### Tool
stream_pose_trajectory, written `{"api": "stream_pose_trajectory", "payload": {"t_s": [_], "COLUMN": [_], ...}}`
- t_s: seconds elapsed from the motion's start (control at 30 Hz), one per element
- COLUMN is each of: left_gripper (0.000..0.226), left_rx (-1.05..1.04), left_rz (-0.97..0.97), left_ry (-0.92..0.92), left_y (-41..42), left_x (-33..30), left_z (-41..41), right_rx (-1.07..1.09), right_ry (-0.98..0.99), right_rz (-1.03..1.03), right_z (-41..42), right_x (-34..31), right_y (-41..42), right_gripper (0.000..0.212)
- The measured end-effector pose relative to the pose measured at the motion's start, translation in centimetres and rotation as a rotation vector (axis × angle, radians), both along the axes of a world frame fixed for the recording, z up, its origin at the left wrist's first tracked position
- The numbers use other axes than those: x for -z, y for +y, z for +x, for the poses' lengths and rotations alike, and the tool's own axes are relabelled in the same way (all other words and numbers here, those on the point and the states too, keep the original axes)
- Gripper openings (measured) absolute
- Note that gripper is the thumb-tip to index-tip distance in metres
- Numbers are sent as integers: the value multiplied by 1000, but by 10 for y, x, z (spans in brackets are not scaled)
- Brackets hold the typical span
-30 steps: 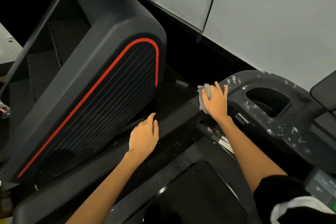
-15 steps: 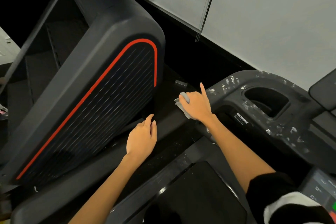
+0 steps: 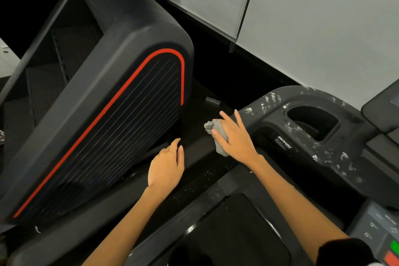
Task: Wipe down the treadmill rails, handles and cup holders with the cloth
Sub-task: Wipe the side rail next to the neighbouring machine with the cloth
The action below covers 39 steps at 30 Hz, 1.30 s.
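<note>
Right hand (image 3: 236, 138) pressed the crumpled grey cloth (image 3: 218, 136) onto the dark handrail (image 3: 195, 147), fingers spread fairly straight over it, just left of the paint-flecked cup holder (image 3: 313, 122). Left hand (image 3: 167, 167) rested on the same rail nearer the body, fingers loosely bent, grasping nothing. Red-trimmed motor cover (image 3: 121, 101) stood to the left
</note>
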<state>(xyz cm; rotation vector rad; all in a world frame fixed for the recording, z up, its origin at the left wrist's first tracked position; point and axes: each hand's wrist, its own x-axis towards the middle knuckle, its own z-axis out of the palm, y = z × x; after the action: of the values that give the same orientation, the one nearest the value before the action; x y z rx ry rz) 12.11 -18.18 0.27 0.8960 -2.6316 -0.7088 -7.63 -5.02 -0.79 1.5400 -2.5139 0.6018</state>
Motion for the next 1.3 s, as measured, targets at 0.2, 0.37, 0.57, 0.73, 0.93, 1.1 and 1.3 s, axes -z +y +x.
{"api": "stream_pose_trajectory", "payload": {"t_s": [0.2, 0.37, 0.57, 0.73, 0.93, 1.1, 1.3], "left_gripper": [43, 40, 41, 41, 40, 40, 41], "left_rx": [-8, -13, 2, 61, 125, 95, 88], "left_rz": [0, 36, 18, -57, -71, -15, -7], "left_ry": [-33, -33, -36, -33, -41, -1, -1], "left_y": [2, 1, 0, 7, 8, 7, 7], "left_x": [-1, -2, 0, -2, 0, -1, -1], "left_z": [1, -1, -5, -12, -26, -24, -25], "right_rx": [345, 267, 22, -32, 264, 284, 230], "right_ry": [-68, -41, -159, -238, -381, -307, -27], "right_rz": [37, 21, -184, -185, -308, -373, -113], "right_z": [-15, 32, 73, 53, 21, 42, 8], "right_x": [-6, -9, 7, 16, 10, 18, 7], "right_y": [-16, -48, -20, 21, 23, 22, 9], "right_gripper": [60, 40, 34, 45, 44, 44, 44]}}
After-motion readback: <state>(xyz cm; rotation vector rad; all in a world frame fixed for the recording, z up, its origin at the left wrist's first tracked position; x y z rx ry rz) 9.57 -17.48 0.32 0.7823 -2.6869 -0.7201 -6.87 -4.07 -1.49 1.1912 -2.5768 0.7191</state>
